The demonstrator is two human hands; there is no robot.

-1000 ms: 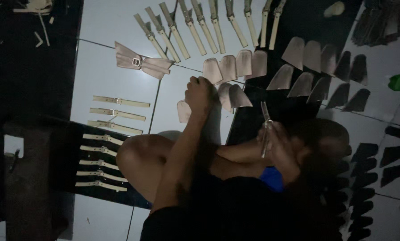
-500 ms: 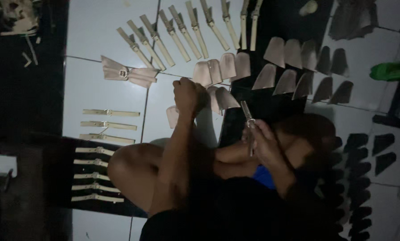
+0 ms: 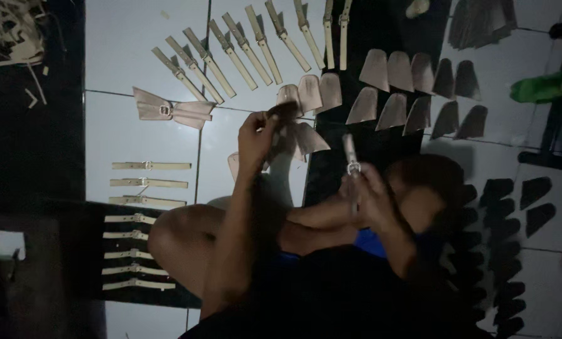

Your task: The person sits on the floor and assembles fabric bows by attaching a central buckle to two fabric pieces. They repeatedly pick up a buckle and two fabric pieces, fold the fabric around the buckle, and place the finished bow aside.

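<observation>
I sit cross-legged on a tiled floor. My left hand is raised over the floor and grips a tan, wedge-shaped leather piece by its top, lifted from the group of like pieces ahead. My right hand is closed around a narrow tan strap with a metal buckle, which points up and away from me. My bare knee lies below the left arm.
Buckled tan straps fan out in a row at the top and lie stacked at the left. A folded leather piece lies between them. More wedge pieces and dark ones cover the right. A green object lies at the far right.
My left hand has lifted a tan wedge piece off the floor. My right hand with the buckled strap stays near my lap; the view has shifted slightly.
</observation>
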